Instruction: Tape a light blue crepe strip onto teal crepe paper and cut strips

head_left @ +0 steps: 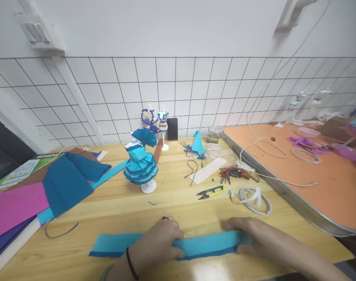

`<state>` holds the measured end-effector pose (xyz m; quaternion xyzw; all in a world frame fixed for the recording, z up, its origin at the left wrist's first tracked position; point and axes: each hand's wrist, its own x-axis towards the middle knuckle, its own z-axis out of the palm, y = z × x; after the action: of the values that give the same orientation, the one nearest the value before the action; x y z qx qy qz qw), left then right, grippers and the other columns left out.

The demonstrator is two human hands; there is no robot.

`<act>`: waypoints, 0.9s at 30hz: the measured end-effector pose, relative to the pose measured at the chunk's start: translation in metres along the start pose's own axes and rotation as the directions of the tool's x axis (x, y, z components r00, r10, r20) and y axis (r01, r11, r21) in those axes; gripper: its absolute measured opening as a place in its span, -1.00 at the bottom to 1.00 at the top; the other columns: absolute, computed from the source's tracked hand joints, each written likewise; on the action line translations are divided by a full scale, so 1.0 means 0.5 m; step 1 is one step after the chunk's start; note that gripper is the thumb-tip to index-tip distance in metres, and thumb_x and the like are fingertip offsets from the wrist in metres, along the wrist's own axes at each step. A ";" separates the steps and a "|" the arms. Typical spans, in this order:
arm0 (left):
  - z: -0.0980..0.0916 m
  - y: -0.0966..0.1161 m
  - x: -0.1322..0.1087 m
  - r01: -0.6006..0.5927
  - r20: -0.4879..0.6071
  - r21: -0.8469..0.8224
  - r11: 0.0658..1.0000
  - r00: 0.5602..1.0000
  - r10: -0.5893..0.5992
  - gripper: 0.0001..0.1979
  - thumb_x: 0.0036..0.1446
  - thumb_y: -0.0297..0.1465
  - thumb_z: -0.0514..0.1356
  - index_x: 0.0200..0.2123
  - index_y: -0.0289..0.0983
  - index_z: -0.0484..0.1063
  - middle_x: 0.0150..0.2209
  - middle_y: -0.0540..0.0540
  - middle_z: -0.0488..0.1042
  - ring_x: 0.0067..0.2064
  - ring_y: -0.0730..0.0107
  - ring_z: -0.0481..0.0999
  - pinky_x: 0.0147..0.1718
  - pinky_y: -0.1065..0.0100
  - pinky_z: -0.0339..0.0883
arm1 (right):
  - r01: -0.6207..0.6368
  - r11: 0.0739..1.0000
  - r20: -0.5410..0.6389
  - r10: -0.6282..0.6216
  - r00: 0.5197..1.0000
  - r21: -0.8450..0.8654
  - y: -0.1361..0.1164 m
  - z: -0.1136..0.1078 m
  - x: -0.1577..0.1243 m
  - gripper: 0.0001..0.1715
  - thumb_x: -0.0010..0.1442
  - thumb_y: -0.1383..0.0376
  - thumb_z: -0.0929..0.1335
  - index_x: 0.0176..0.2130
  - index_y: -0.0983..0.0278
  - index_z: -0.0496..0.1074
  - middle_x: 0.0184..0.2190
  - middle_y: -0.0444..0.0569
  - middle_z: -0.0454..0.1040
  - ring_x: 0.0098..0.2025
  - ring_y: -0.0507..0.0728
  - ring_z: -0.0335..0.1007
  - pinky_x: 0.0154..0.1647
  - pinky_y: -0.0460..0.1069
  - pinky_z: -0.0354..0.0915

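A long light-blue crepe paper strip (207, 244) with a dark-blue lower edge lies along the front of the wooden table. My left hand (159, 239), with a black band on the wrist, grips it near the middle, fingers over the top and thumb at the lower edge. At the right end my right hand (252, 236) is closed round the strip, hiding that end. Beyond the hands stands a small white dress form (148, 186) in a ruffled blue paper dress (140, 166) with a pleated fan. Yellow-handled thread snips (211, 192) lie above the right hand.
Folded crepe paper sheets (68, 183) cover the left side. To the right are a tape roll (255, 201), keys (233, 173), a pale strip (209, 170) and blue scraps (198, 144). A phone (172, 129) leans at the back. An orange table (271, 164) with a metal edge adjoins.
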<state>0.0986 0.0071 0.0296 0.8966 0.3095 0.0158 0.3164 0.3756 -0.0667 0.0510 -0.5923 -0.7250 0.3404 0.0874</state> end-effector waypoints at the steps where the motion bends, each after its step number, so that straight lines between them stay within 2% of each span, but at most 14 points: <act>1: -0.002 0.001 -0.003 0.004 -0.006 -0.016 1.000 1.000 -0.004 -0.84 -0.15 -0.39 0.33 -0.61 -0.26 0.41 -0.50 -0.01 0.43 -0.30 0.29 0.37 -0.31 0.38 0.13 | 0.009 1.000 0.003 -0.009 1.000 -0.010 0.003 -0.001 -0.004 -0.58 -0.08 0.52 0.29 -0.24 0.10 0.41 -0.24 -0.21 0.51 -0.18 0.11 0.42 -0.21 -0.09 0.27; 3: -0.007 0.001 -0.011 0.033 -0.010 -0.080 0.996 0.999 -0.034 -0.88 -0.14 -0.44 0.29 -0.60 -0.25 0.40 -0.50 0.01 0.42 -0.33 0.34 0.35 -0.35 0.41 0.11 | 0.046 0.998 0.020 -0.045 0.999 -0.038 0.006 -0.010 -0.009 -0.59 -0.07 0.55 0.25 -0.30 0.11 0.42 -0.30 -0.24 0.52 -0.23 0.07 0.44 -0.26 -0.11 0.28; 5: -0.014 0.000 -0.018 0.096 0.023 -0.166 0.981 0.995 -0.094 -0.93 -0.13 -0.48 0.23 -0.59 -0.25 0.41 -0.54 0.06 0.38 -0.41 0.41 0.32 -0.45 0.44 0.07 | 0.087 0.987 0.025 -0.084 0.996 -0.137 0.003 -0.029 -0.006 -0.66 0.01 0.52 0.25 -0.33 0.10 0.43 -0.34 -0.24 0.53 -0.28 0.06 0.45 -0.31 -0.12 0.30; 7: -0.022 -0.001 -0.021 0.181 0.064 -0.258 0.949 0.983 -0.170 -0.94 -0.15 -0.49 0.18 -0.54 -0.24 0.45 -0.57 0.09 0.36 -0.48 0.45 0.29 -0.54 0.46 0.02 | 0.101 0.952 -0.018 -0.111 0.994 -0.288 -0.009 -0.059 0.007 -0.74 0.07 0.45 0.28 -0.32 0.12 0.44 -0.37 -0.20 0.53 -0.31 0.08 0.46 -0.35 -0.09 0.32; 9: -0.031 -0.002 -0.019 0.245 0.084 -0.356 0.902 0.969 -0.231 -0.84 -0.19 -0.48 0.19 -0.43 -0.23 0.49 -0.53 0.10 0.39 -0.47 0.46 0.31 -0.55 0.48 0.04 | 0.093 0.921 -0.083 -0.133 0.988 -0.378 -0.031 -0.095 0.031 -0.78 0.08 0.41 0.30 -0.28 0.14 0.45 -0.36 -0.13 0.54 -0.31 0.13 0.46 -0.34 -0.04 0.32; 11: -0.042 -0.005 -0.011 0.247 0.083 -0.494 0.834 0.968 -0.237 -0.76 -0.24 -0.47 0.24 -0.38 -0.24 0.50 -0.49 0.10 0.41 -0.43 0.45 0.32 -0.51 0.49 0.07 | 0.100 0.896 -0.131 -0.172 0.976 -0.433 -0.060 -0.133 0.067 -0.76 0.10 0.41 0.29 -0.23 0.16 0.44 -0.32 -0.10 0.54 -0.29 0.15 0.46 -0.32 -0.01 0.31; 14: -0.061 -0.010 0.008 0.206 0.118 -0.716 0.667 0.978 -0.175 -0.92 -0.26 -0.45 0.28 -0.59 -0.32 0.44 -0.62 0.12 0.29 -0.52 0.54 0.21 -0.55 0.49 0.01 | 0.127 0.839 -0.187 -0.261 0.947 -0.529 -0.105 -0.183 0.144 -0.75 0.13 0.41 0.27 -0.19 0.20 0.44 -0.35 -0.06 0.54 -0.32 0.15 0.45 -0.36 -0.01 0.30; 15: -0.066 -0.013 0.015 0.203 0.129 -0.764 0.612 0.978 -0.163 -0.89 -0.24 -0.44 0.28 -0.64 -0.33 0.40 -0.66 0.13 0.25 -0.56 0.57 0.17 -0.57 0.48 -0.02 | 0.136 0.824 -0.204 -0.290 0.935 -0.551 -0.116 -0.196 0.175 -0.76 0.14 0.39 0.28 -0.18 0.21 0.43 -0.33 -0.05 0.53 -0.29 0.16 0.44 -0.32 0.00 0.30; 17: -0.075 -0.019 0.029 0.213 0.144 -0.824 0.525 0.975 -0.170 -0.84 -0.20 -0.38 0.28 -0.64 -0.34 0.39 -0.67 0.11 0.28 -0.59 0.57 0.18 -0.58 0.48 0.01 | 0.131 0.800 -0.245 -0.328 0.912 -0.585 -0.130 -0.214 0.241 -0.78 0.13 0.40 0.30 -0.19 0.24 0.45 -0.32 -0.02 0.52 -0.26 0.17 0.43 -0.29 0.02 0.30; 20: -0.079 -0.035 0.051 0.191 0.110 -0.897 0.398 0.970 -0.219 -0.80 -0.18 -0.33 0.30 -0.51 -0.35 0.42 -0.57 0.02 0.43 -0.54 0.51 0.34 -0.52 0.47 0.16 | 0.104 0.784 -0.321 -0.366 0.874 -0.612 -0.128 -0.216 0.337 -0.77 0.22 0.28 0.29 -0.12 0.28 0.39 -0.22 -0.03 0.47 -0.23 0.11 0.41 -0.24 0.07 0.34; 23: -0.072 -0.057 0.069 0.127 0.043 -0.959 0.255 0.950 -0.311 -0.76 -0.18 -0.31 0.32 -0.47 -0.34 0.40 -0.55 -0.01 0.46 -0.54 0.50 0.39 -0.49 0.47 0.23 | 0.069 0.780 -0.412 -0.401 0.819 -0.621 -0.109 -0.192 0.394 -0.67 0.21 0.24 0.30 -0.02 0.29 0.31 -0.02 0.01 0.35 -0.07 0.17 0.34 -0.10 0.17 0.30; 25: -0.064 -0.071 0.076 0.076 0.006 -0.981 0.176 0.931 -0.366 -0.75 -0.18 -0.30 0.33 -0.46 -0.32 0.38 -0.55 0.00 0.47 -0.55 0.51 0.41 -0.50 0.47 0.25 | 0.080 0.778 -0.430 -0.426 0.796 -0.623 -0.094 -0.167 0.393 -0.65 0.21 0.30 0.30 0.00 0.29 0.30 0.04 0.06 0.30 0.02 0.22 0.26 -0.04 0.20 0.25; 27: -0.056 -0.081 0.078 0.026 -0.023 -0.993 0.118 0.917 -0.399 -0.74 -0.20 -0.32 0.35 -0.45 -0.31 0.37 -0.54 0.01 0.48 -0.54 0.49 0.43 -0.49 0.46 0.27 | 0.128 0.770 -0.407 -0.462 0.788 -0.625 -0.080 -0.139 0.360 -0.67 0.20 0.41 0.26 -0.02 0.35 0.32 0.03 0.20 0.30 0.07 0.28 0.20 -0.01 0.20 0.22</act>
<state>0.1018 0.0695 0.0219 0.4058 0.3922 0.2951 0.7710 0.3294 0.1232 0.0773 -0.5343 -0.8246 -0.0905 0.1622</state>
